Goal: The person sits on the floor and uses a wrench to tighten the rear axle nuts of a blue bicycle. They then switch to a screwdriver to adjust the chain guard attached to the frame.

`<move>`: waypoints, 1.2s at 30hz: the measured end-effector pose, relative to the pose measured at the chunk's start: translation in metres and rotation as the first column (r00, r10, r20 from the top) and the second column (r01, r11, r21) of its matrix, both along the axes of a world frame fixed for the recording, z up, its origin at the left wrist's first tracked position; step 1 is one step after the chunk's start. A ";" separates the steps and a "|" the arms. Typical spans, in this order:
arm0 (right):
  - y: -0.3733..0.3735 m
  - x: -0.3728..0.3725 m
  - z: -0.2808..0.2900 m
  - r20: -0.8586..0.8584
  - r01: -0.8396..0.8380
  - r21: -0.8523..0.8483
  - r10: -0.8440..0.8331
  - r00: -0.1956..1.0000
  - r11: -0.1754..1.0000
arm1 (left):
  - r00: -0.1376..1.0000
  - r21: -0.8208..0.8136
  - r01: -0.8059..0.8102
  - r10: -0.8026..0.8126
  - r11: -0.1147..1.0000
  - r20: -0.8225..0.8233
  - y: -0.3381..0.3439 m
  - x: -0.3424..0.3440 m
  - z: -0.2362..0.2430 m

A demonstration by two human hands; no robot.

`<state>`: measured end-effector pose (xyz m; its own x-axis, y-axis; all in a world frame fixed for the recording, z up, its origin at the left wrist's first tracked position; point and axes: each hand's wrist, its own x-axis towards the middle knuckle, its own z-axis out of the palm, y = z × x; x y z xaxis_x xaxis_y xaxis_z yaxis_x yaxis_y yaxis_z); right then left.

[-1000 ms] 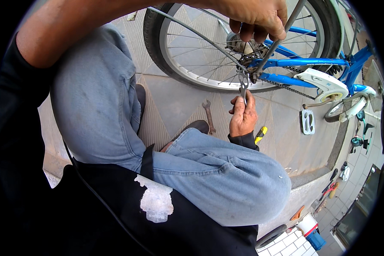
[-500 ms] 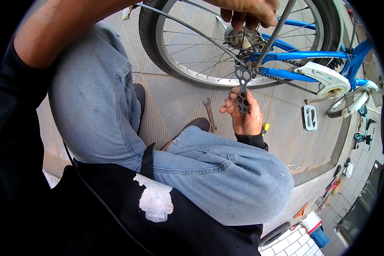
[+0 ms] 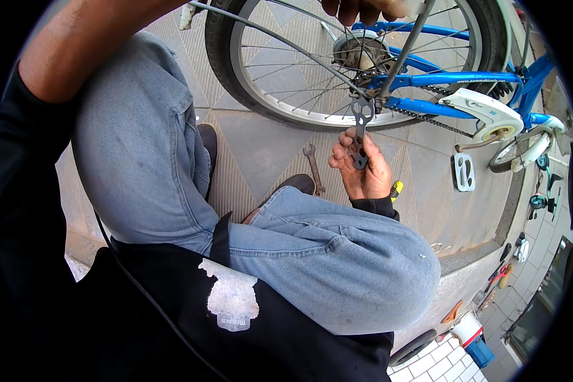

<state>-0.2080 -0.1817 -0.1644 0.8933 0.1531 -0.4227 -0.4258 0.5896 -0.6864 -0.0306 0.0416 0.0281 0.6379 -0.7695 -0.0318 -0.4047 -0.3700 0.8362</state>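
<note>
In my right hand (image 3: 367, 172) is a flat, dark bicycle multi-wrench (image 3: 361, 118) with several hexagonal holes, held between thumb and fingers. Its far end reaches up to the axle area of the rear wheel (image 3: 232, 76), beside the dropout of the blue bicycle frame (image 3: 455, 81). Whether it sits on the nut is hard to see. My left hand (image 3: 363, 9) is at the top edge, over the wheel and beside a grey metal stay (image 3: 409, 51). Its fingers curl downward; part of the hand is cut off, and what it grips is hidden.
An open-ended wrench (image 3: 313, 169) lies on the tiled floor near my shoe (image 3: 297, 183). A yellow and black object (image 3: 396, 190) is behind my right wrist. To the right are a white pedal (image 3: 464, 172), the chain guard (image 3: 481, 109) and several tools along the ledge.
My left hand has moved up a little, uncovering more of the hub. My right hand and the multi-wrench have shifted slightly, with the wrench's end still near the axle.
</note>
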 end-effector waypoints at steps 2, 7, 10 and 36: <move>-0.008 0.001 -0.005 0.039 -0.044 0.046 0.042 0.998 0.998 | 0.999 0.002 -0.021 0.021 1.000 0.028 -0.003 -0.002 -0.003; -0.010 0.000 -0.004 -0.028 0.024 0.076 -0.022 0.999 0.997 | 0.999 -0.008 -0.007 0.008 1.000 0.043 -0.002 -0.001 -0.003; -0.005 0.003 0.000 -0.095 0.115 0.005 -0.114 0.989 0.993 | 0.995 0.013 -0.048 0.047 0.999 0.092 -0.002 -0.004 -0.005; -0.005 0.013 0.019 -0.123 -0.007 0.034 0.012 0.992 0.999 | 0.999 -0.055 0.027 -0.025 0.998 0.033 0.004 0.008 -0.011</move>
<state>-0.1949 -0.1864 -0.1453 0.8331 0.1770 -0.5240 -0.5116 0.6066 -0.6085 -0.0223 0.0460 0.0166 0.6179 -0.7856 0.0315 -0.4406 -0.3128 0.8415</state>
